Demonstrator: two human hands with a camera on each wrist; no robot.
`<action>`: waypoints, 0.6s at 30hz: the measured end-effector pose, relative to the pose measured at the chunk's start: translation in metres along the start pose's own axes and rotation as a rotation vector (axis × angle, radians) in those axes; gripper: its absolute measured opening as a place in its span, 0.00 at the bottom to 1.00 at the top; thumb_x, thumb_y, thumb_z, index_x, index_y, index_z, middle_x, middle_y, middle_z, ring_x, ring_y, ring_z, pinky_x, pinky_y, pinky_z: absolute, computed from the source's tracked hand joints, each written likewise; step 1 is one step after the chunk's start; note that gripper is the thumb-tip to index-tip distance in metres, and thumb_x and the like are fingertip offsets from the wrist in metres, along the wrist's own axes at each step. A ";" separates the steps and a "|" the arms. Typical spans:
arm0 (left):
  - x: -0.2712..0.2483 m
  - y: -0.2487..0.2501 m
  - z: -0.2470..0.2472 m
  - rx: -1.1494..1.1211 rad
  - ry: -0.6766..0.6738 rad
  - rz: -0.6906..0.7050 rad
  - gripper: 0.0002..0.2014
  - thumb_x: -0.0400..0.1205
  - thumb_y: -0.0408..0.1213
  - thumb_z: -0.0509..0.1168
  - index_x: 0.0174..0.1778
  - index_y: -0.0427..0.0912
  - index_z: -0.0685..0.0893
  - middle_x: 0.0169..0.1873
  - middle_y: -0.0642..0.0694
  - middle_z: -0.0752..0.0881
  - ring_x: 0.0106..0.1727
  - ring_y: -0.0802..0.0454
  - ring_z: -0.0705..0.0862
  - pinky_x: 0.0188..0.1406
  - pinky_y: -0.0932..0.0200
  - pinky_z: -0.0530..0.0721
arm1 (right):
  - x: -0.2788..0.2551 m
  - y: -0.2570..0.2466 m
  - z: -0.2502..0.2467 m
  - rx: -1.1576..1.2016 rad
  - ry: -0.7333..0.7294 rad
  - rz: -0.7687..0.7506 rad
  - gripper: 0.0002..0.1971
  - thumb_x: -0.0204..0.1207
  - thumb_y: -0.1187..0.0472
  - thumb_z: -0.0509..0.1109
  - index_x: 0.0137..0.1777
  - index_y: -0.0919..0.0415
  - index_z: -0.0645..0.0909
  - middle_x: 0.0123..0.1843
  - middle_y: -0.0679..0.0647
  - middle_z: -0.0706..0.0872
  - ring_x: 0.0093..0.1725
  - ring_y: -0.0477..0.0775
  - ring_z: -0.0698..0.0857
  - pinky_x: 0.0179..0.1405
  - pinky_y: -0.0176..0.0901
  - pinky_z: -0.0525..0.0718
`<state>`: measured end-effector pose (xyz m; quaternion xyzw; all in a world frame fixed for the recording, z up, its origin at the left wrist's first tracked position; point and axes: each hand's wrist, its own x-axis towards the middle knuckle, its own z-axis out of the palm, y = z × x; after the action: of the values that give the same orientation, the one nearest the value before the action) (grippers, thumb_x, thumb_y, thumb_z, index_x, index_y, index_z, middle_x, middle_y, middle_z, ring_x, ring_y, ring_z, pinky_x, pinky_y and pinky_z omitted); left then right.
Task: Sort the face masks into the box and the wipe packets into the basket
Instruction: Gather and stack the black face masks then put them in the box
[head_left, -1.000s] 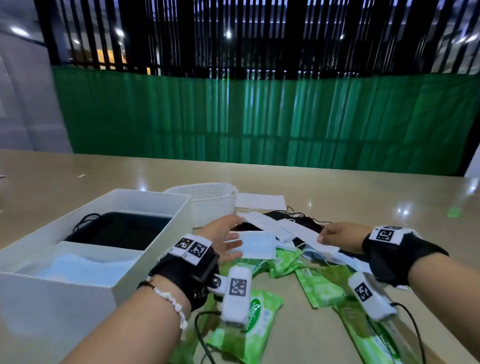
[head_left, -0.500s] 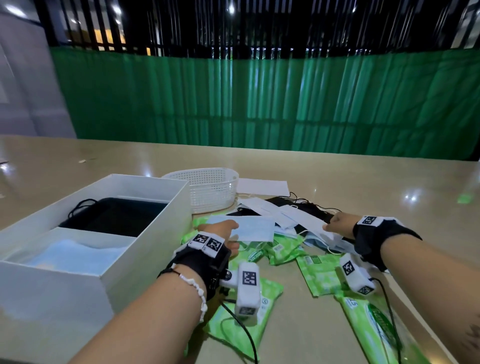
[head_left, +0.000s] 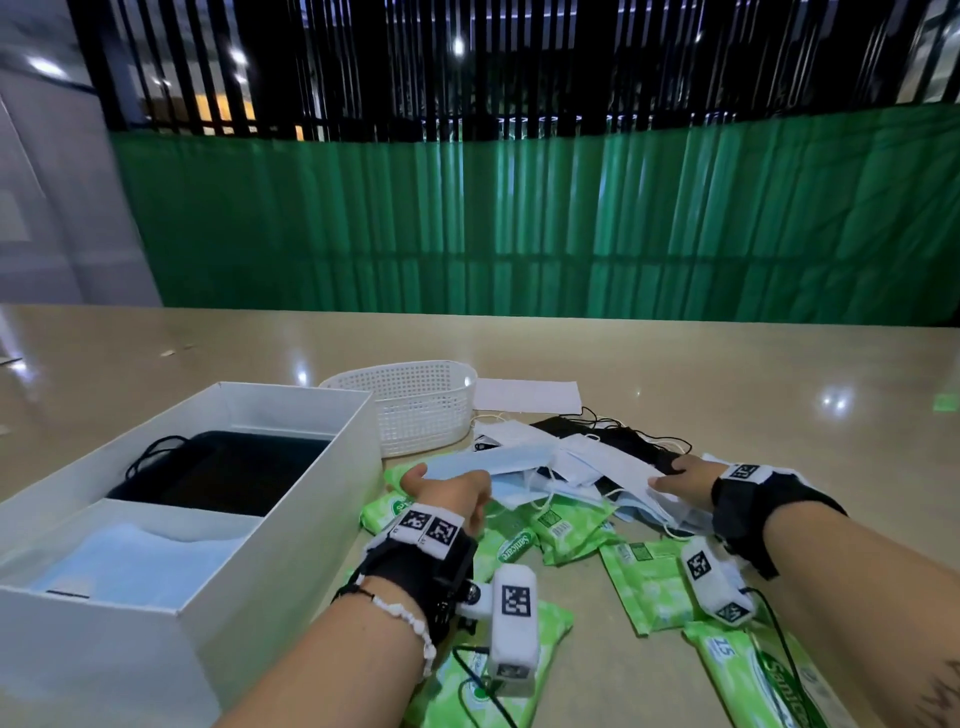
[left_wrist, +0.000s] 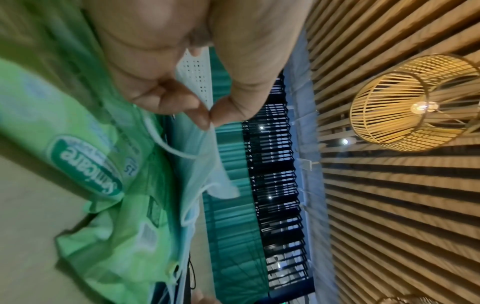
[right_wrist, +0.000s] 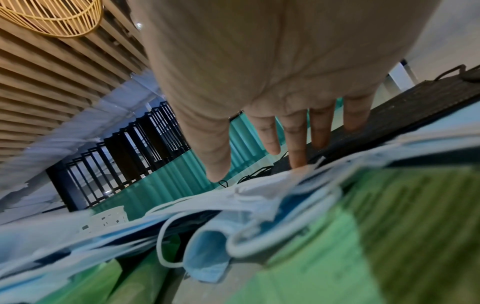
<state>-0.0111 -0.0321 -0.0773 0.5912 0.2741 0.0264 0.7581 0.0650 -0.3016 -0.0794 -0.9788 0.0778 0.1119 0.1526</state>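
Observation:
My left hand (head_left: 447, 491) pinches a light blue face mask (head_left: 483, 462) by its edge between thumb and forefinger (left_wrist: 205, 115), just right of the white box (head_left: 332, 478). My right hand (head_left: 680, 480) lies with straight fingers (right_wrist: 296, 144) pressing on the pile of white, blue and black masks (head_left: 597, 462). Green wipe packets (head_left: 639, 577) lie scattered in front of the pile and under my wrists. The box holds black masks (head_left: 228, 467) at the back and blue masks (head_left: 124, 566) in the near compartment. The white basket (head_left: 415, 405) stands behind the box's right corner.
A white sheet of paper (head_left: 527, 396) lies right of the basket. The beige table (head_left: 727, 395) stretches back to a green curtain (head_left: 519, 223). Wrist camera cables trail over the packets near the front edge.
My left hand has drawn the blue mask a little toward the box while the right hand settled flat onto the mask pile. The head view dropped slightly.

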 end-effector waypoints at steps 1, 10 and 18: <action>-0.002 -0.002 0.002 0.000 -0.007 -0.001 0.40 0.74 0.19 0.60 0.76 0.51 0.49 0.26 0.40 0.73 0.23 0.51 0.69 0.21 0.64 0.67 | 0.000 0.000 0.000 -0.010 -0.008 -0.001 0.29 0.79 0.45 0.64 0.72 0.66 0.72 0.67 0.61 0.80 0.60 0.57 0.80 0.47 0.37 0.71; -0.003 -0.013 -0.019 -0.006 -0.080 0.084 0.38 0.77 0.20 0.60 0.77 0.52 0.53 0.27 0.44 0.77 0.13 0.58 0.67 0.14 0.69 0.66 | -0.007 -0.007 0.002 -0.176 -0.044 -0.036 0.21 0.80 0.40 0.58 0.53 0.56 0.83 0.59 0.55 0.83 0.59 0.53 0.80 0.52 0.36 0.75; 0.012 0.001 -0.018 -0.018 -0.051 -0.052 0.42 0.74 0.39 0.73 0.75 0.54 0.50 0.44 0.36 0.79 0.30 0.46 0.78 0.32 0.53 0.80 | -0.014 -0.022 0.011 -0.148 -0.028 -0.128 0.27 0.75 0.39 0.66 0.69 0.53 0.72 0.69 0.51 0.78 0.65 0.51 0.78 0.53 0.33 0.70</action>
<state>-0.0093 -0.0114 -0.0839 0.5774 0.2698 -0.0061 0.7706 0.0532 -0.2755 -0.0794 -0.9888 0.0044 0.1211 0.0877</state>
